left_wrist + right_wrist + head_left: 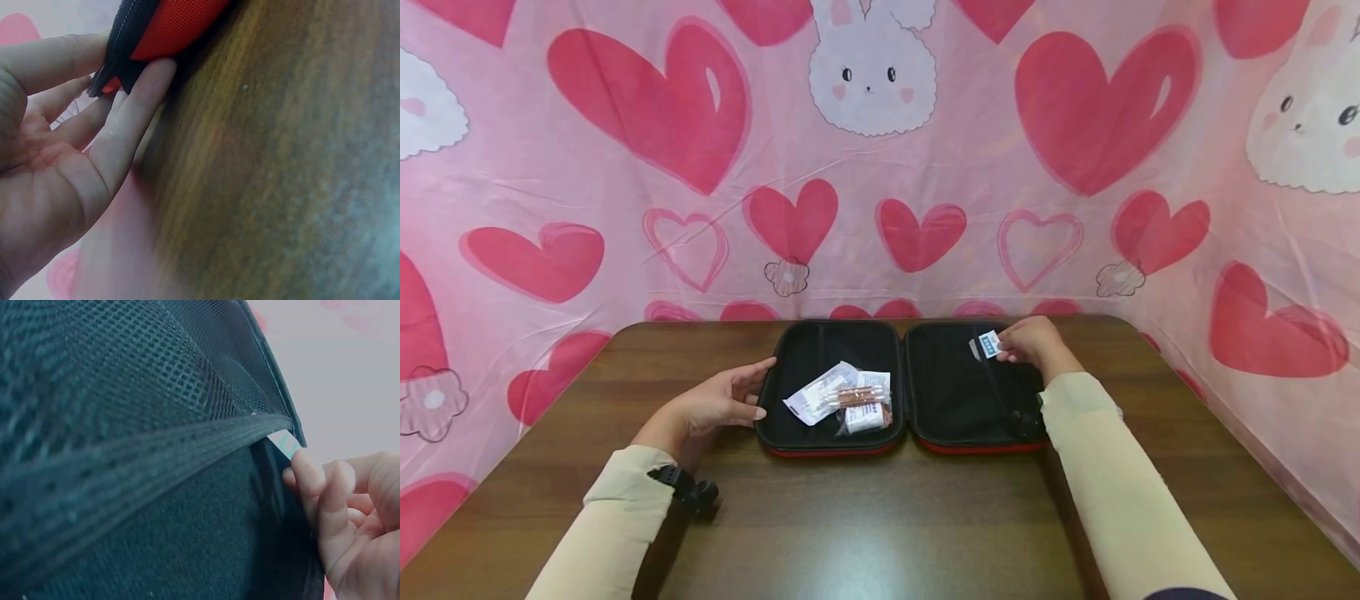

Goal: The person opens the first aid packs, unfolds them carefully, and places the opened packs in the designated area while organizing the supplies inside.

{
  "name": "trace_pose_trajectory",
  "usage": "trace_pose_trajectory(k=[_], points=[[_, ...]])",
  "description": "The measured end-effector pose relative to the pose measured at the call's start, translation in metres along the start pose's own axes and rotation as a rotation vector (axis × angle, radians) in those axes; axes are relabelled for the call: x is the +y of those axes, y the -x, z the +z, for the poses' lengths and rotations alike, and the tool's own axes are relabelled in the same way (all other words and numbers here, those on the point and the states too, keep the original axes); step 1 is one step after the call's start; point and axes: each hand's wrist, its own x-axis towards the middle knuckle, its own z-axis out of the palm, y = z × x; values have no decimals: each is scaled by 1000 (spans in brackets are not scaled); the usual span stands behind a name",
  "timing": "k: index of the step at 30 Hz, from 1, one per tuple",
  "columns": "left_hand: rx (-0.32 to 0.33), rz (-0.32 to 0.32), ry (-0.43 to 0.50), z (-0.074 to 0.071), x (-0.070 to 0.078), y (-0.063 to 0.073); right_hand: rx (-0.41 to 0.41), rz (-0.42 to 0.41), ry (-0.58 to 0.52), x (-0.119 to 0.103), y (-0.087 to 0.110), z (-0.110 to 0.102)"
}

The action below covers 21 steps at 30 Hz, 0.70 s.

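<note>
A black-lined case [767,437] with red outer sides lies unfolded on the table. My left hand [718,402] grips its left edge; in the left wrist view the thumb presses the red side [178,28] and a finger touches the zip rim. Over the right half, my right hand [1033,343] pinches a small white sachet [990,344] with blue print. In the right wrist view the sachet [284,443] sits at the elastic edge [156,447] of a mesh pocket [156,362]. A small pale piece [975,350] shows beside it in the head view.
The case's left half holds a clear-wrapped white packet [816,396], copper-brown sticks [857,396] in clear wrap and a bagged white item [863,417]. The wooden table [865,525] extends in front. A pink heart-and-rabbit cloth [865,158] hangs behind it.
</note>
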Motion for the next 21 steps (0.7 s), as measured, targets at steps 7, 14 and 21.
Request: trace_pose_trajectory(k=[7, 14, 21], points=[[-3, 15, 21, -1, 0, 0, -75, -74, 49, 1, -5, 3], [7, 25, 21, 0, -1, -2, -123, -150, 156, 3, -8, 4], [22, 13, 12, -1, -2, -2, -154, -176, 200, 1, -12, 6]])
